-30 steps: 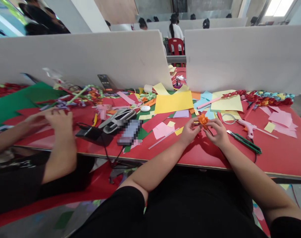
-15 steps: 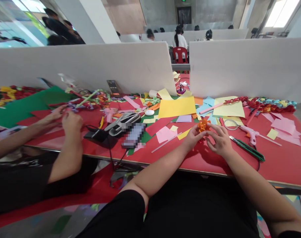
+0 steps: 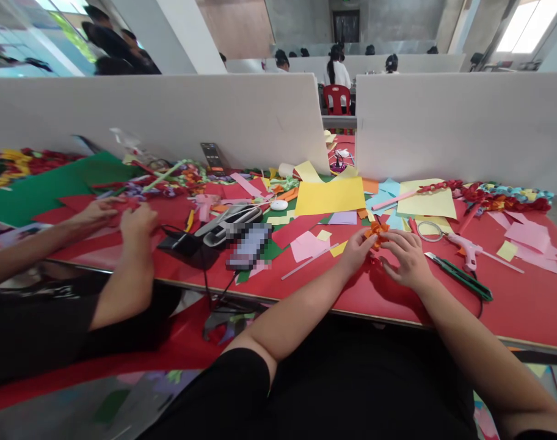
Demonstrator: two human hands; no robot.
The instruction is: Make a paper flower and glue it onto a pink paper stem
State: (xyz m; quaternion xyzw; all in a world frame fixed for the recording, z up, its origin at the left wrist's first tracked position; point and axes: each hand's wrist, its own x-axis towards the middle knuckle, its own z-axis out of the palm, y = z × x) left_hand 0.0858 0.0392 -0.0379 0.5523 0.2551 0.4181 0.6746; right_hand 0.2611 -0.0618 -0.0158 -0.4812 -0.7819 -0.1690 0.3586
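Observation:
An orange folded-paper flower [image 3: 377, 233] is pinched in the fingers of my left hand [image 3: 355, 252], just above the red table. My right hand [image 3: 407, 260] is beside it on the right, fingers spread and thumb apart. Its fingertips reach the flower's right edge; whether they press on it I cannot tell. A small red bit shows under the flower, partly hidden by my fingers. Close to my right hand lie a green utility knife [image 3: 459, 276], a pink glue gun [image 3: 464, 247] with a glue stick in it, and a roll of clear tape [image 3: 429, 230].
Coloured paper sheets, including a yellow one [image 3: 330, 197], cover the table's back. Paper chains [image 3: 502, 195] lie at the right. A phone [image 3: 248, 245], an open case [image 3: 230, 224] and another person's hands [image 3: 138, 220] are to the left. White partitions [image 3: 452, 128] stand behind.
My left hand has shifted slightly, and the flower looks turned. My right fingers are a little more spread. At the left, the other person's hands have moved slightly.

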